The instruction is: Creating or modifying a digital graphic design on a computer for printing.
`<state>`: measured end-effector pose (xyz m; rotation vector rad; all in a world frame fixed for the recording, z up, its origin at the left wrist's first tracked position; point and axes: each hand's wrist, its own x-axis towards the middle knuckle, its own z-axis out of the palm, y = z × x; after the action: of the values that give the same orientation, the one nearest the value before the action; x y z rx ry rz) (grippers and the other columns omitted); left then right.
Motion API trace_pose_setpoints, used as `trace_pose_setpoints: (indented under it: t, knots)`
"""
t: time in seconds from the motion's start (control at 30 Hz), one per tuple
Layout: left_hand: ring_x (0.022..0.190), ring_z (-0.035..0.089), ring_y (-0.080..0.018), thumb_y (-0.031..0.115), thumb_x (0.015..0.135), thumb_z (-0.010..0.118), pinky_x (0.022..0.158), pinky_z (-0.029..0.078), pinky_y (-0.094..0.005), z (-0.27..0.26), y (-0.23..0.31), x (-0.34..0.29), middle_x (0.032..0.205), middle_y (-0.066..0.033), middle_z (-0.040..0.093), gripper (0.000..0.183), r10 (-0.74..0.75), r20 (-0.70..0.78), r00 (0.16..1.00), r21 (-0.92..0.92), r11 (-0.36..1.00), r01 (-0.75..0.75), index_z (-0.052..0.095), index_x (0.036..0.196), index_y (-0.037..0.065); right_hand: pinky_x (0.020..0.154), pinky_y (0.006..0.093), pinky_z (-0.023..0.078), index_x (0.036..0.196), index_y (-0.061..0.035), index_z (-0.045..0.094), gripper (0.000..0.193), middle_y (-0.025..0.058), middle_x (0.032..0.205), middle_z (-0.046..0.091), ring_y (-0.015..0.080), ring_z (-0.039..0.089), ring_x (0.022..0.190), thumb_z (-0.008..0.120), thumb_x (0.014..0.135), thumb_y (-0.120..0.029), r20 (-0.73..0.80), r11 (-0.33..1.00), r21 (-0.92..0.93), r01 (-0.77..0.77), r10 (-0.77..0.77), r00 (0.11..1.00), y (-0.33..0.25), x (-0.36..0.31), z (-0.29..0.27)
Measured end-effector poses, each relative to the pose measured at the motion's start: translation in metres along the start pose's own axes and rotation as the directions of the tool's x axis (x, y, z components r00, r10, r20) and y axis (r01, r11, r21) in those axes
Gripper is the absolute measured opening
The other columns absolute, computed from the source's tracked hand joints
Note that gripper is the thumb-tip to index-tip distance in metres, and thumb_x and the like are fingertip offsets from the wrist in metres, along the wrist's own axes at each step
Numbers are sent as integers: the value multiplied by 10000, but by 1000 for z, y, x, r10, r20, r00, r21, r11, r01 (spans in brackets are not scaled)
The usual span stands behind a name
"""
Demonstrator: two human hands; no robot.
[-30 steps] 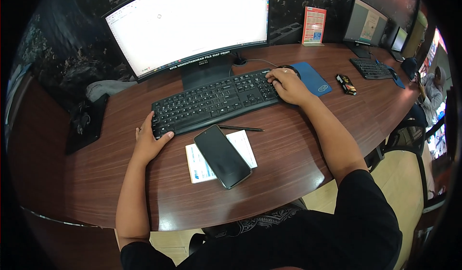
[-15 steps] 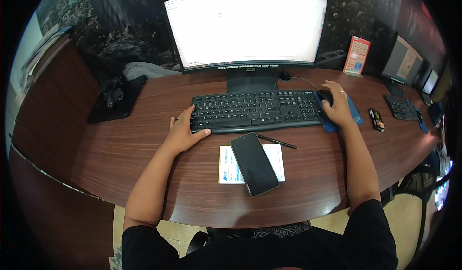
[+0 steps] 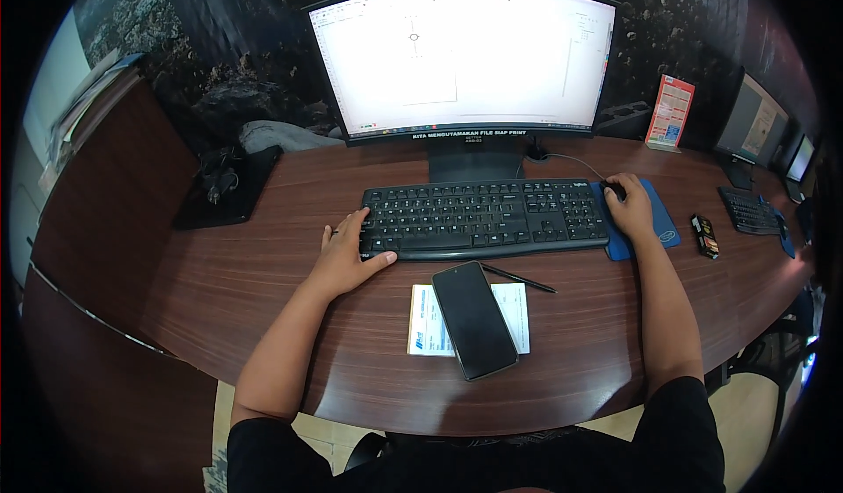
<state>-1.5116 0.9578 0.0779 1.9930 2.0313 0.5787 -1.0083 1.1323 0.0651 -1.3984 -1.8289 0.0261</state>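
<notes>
Keyboard (image 3: 479, 216) and mouse (image 3: 616, 187) under hand at the desk

Keyboard sits mid-desk, long side roughly left-right, just nearer than the monitor (image 3: 474, 63) stand. Left hand (image 3: 342, 256) spread fairly wide at its left end: thumb at the near edge, fingers by the left edge. Right hand (image 3: 630, 205) curled narrow over the black mouse, on a blue pad (image 3: 660, 221) against the keyboard's right end.

Surface: dark reddish-brown wood-grain desk (image 3: 228, 273), glossy, light reflecting along the near edge. Phone (image 3: 475, 322) lies screen-up, dark, askew on a white printed slip (image 3: 424, 331); black pen (image 3: 522, 279) slants just beyond. Small dark pack (image 3: 705, 236) right of the pad. Far right: second keyboard (image 3: 748, 209), second monitor (image 3: 755, 124), red-and-white card stand (image 3: 672, 113).

Room, from where I stand: dark rock-patterned wall (image 3: 211, 19) behind the screens. Brown wood partition (image 3: 97, 186) on the left, papers (image 3: 88, 107) stacked behind it. Black flat base (image 3: 255, 190) with coiled cable at the far left. Pale floor (image 3: 751, 405) shows at near right.
</notes>
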Motion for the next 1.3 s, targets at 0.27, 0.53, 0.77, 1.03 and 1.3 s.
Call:
trace_pose_setpoints:
  t: [0.27,0.53,0.77,1.03,1.3]
  knots:
    - [1499,296,-397,535,829,754,1230,64,-590,-2,2,-1,1574,-267,365,1004,-10,3,1000,5,1000,10,282,1562,36,945,404,509,1090,-34,681,257,149,1164,654,352,639,1102,718,854,-128,2,1000,3,3,-3,1000,-4,0,1]
    - [1512,280,-374,603,830,721,1216,103,-622,-1,0,0,1567,-259,378,1014,0,0,1000,23,1000,0,308,1548,19,982,418,497,1045,-28,706,212,158,1179,655,361,628,1145,713,860,-132,-44,999,-16,45,-46,998,3,-1,5]
    - [1513,278,-374,607,834,717,1218,96,-618,0,-1,-1,1572,-255,373,1013,1,3,1000,19,1000,-1,305,1549,19,986,418,495,1052,-30,710,217,149,1175,658,358,628,1145,709,860,-131,-34,1000,-11,21,-22,999,-1,-1,4]
    - [1515,277,-371,614,831,718,1221,99,-608,2,-2,0,1572,-251,377,1022,6,-5,1000,23,1000,-6,302,1553,24,966,405,501,1038,-11,701,214,157,1152,661,352,636,1119,712,851,-116,-37,1000,-4,29,-29,999,1,-1,4]
    - [1514,275,-374,621,833,712,1223,92,-608,0,0,-1,1572,-263,369,1025,-3,8,1000,21,1000,3,298,1555,23,946,413,506,1004,-20,710,194,148,1119,673,352,646,1087,705,836,-118,-25,999,19,35,-35,999,-2,-1,3]
